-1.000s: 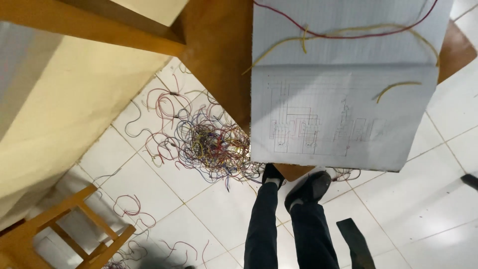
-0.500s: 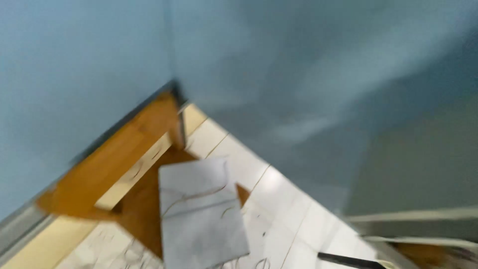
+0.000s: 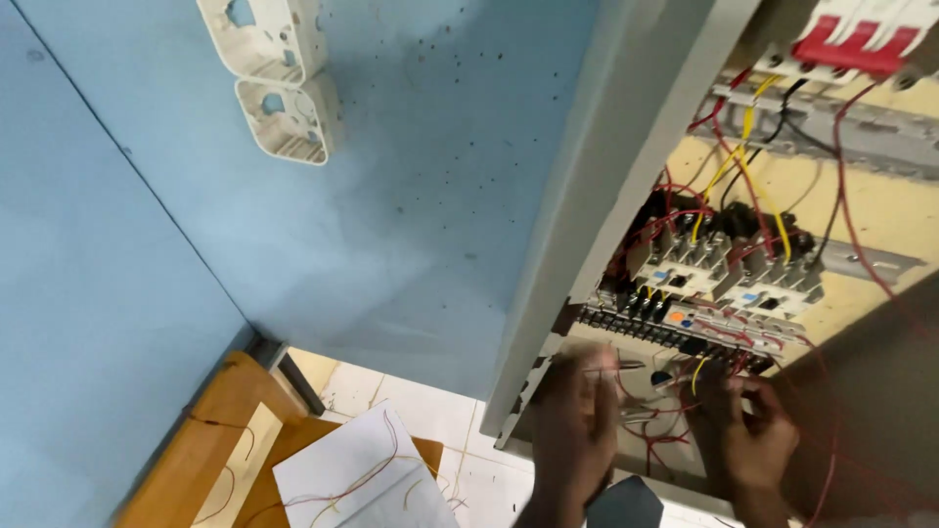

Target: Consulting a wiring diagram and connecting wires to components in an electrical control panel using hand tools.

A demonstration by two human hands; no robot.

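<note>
An open electrical cabinet fills the right side, with grey contactors [image 3: 719, 264] wired in red, yellow and black above a dark terminal row [image 3: 675, 328]. My left hand [image 3: 575, 416], blurred, is closed around a thin metal-tipped tool [image 3: 614, 367] that points right at the terminals. My right hand [image 3: 748, 430] is just below the terminal row, its fingers pinched on a thin red wire [image 3: 729, 386] among loose red wires. A short yellow wire [image 3: 696, 370] hangs between the two hands.
The cabinet's grey side wall [image 3: 606, 196] stands against a blue wall with two empty white socket boxes [image 3: 279, 88]. Red breakers [image 3: 851, 39] sit at the top right. Below left is a wooden table [image 3: 220, 430] with a paper sheet [image 3: 342, 479], over a tiled floor [image 3: 411, 401].
The view has swung up from the floor, the wire tangle and the paper sheet to the blue wall and the open cabinet. Both hands have come into view at the terminals.
</note>
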